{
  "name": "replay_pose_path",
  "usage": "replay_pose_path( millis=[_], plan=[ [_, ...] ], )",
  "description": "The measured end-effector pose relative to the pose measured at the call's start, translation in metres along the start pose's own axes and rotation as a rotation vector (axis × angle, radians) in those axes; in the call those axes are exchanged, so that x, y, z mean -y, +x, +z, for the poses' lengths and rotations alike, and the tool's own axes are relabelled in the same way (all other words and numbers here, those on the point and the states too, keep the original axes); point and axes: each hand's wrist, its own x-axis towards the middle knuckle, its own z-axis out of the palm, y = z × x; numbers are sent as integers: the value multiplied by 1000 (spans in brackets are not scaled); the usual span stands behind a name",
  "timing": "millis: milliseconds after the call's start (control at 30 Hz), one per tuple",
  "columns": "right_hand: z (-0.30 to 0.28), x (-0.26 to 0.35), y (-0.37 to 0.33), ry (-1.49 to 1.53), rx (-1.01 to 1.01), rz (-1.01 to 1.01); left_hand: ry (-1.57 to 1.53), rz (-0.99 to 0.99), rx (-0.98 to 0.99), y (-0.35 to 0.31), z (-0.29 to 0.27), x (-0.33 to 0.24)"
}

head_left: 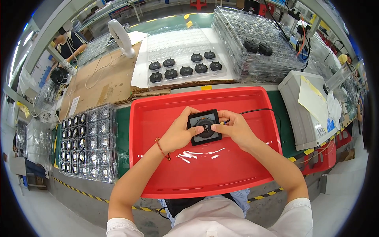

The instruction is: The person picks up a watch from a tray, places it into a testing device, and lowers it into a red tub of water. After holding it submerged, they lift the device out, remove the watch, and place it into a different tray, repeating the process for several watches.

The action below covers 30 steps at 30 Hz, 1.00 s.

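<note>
Above a red tray (209, 179) I hold a square black frame (208, 141) with a grey middle, and a round black device (204, 132) lies on it. My left hand (179, 132) grips the left side, thumb on the device and fingers behind the frame. From the right, my right hand (238, 128) presses its thumb on the device's edge, its fingers curled at the frame's side. By those fingers a small yellow and blue piece shows, partly hidden. A black cable (256, 110) runs from there over the tray's right rim; its end is hidden.
Clear trays (89, 134) of small round parts stand at left. Behind the red tray lies a clear tray (181, 81) with several black devices. Stacked clear trays (256, 47), a white fan (120, 39) and a grey machine (302, 112) surround it. Another person (71, 45) sits far left.
</note>
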Motion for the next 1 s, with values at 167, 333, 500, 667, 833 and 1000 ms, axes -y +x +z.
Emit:
replay_pose_path(
  millis=[167,333,500,667,833,1000],
  plan=[
    [-2,-22,0,-205,-16,-68,305,-18,-101,-4,14,-1],
    [-4,-28,-2,-324,-32,74,380,-161,-118,-7,24,7],
    [-6,-40,-1,-256,-13,145,426,-187,-94,-7,26,18],
    [-3,-35,-3,-184,-45,239,492,-268,-79,-8,28,15],
    [-8,-38,-2,-279,-12,263,415,-237,-93,-8,29,21],
    [-6,-36,-1,-232,2,266,453,-341,-70,-6,30,11]
  ],
)
